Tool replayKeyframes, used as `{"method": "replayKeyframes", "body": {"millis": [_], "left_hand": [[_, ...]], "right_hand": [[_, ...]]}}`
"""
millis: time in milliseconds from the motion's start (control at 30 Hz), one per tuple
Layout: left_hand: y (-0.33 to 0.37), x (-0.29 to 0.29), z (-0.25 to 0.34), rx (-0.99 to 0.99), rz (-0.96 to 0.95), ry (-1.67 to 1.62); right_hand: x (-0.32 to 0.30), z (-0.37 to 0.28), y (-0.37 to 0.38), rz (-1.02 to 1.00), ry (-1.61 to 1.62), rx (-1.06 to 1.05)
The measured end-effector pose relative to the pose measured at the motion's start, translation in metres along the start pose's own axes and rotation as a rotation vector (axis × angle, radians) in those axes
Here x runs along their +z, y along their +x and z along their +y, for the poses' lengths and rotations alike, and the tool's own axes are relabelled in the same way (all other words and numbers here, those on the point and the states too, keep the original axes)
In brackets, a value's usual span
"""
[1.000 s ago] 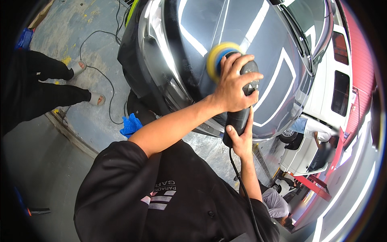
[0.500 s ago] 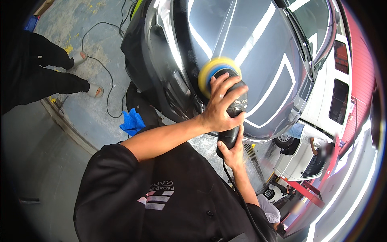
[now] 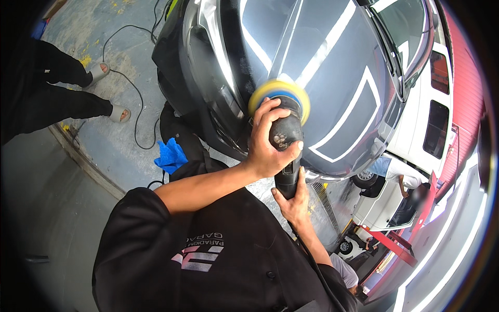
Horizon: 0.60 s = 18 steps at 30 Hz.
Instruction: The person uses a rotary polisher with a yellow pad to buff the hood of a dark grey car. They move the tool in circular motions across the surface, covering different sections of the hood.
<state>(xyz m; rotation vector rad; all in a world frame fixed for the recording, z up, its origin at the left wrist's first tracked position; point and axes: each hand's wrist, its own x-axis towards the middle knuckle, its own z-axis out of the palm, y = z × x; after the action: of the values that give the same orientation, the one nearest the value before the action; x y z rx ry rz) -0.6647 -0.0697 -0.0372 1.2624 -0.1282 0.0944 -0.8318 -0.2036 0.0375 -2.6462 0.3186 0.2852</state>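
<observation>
A black power polisher [image 3: 285, 132] rests with its round yellow pad [image 3: 304, 104] against the grey hood [image 3: 332, 104] of a car, close to the hood's front edge. The pad is blurred, with a blue disc behind it. My left hand [image 3: 267, 151] is closed over the polisher's head, fingers on its far side and thumb along the body. Lower down, my right hand [image 3: 295, 204] grips the rear handle from below. A dark cord [image 3: 311, 256] trails from the handle along my right arm. Part of the pad is hidden behind the polisher and my left fingers.
A blue cloth [image 3: 170, 156] hangs beside my dark clothing. At left stands another person [image 3: 67, 93] in dark trousers and sandals, near a black cable [image 3: 136, 93] on the floor. White vehicles [image 3: 416, 130] and more people are at right. The car's headlight [image 3: 212, 36] lies left of the hood.
Both hands and the polisher have shifted left and slightly nearer to me. The polisher's body has turned a little, and the pad stays against the hood.
</observation>
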Motion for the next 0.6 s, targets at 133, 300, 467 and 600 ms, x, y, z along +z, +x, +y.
{"method": "replayKeyframes", "body": {"millis": [133, 300, 467, 600], "left_hand": [[-0.008, -0.014, -0.010, 0.017, 0.015, -0.032], [-0.009, -0.035, -0.015, 0.009, 0.097, -0.074], [-0.001, -0.054, -0.017, -0.003, 0.055, -0.102], [0.000, -0.060, -0.019, -0.032, 0.060, -0.169]], "right_hand": [[0.005, -0.001, -0.001, 0.020, -0.098, -0.117], [0.014, -0.005, 0.014, 0.074, -0.140, -0.265], [0.011, -0.023, 0.022, 0.065, -0.235, -0.328], [0.017, -0.031, 0.017, 0.091, -0.257, -0.311]]}}
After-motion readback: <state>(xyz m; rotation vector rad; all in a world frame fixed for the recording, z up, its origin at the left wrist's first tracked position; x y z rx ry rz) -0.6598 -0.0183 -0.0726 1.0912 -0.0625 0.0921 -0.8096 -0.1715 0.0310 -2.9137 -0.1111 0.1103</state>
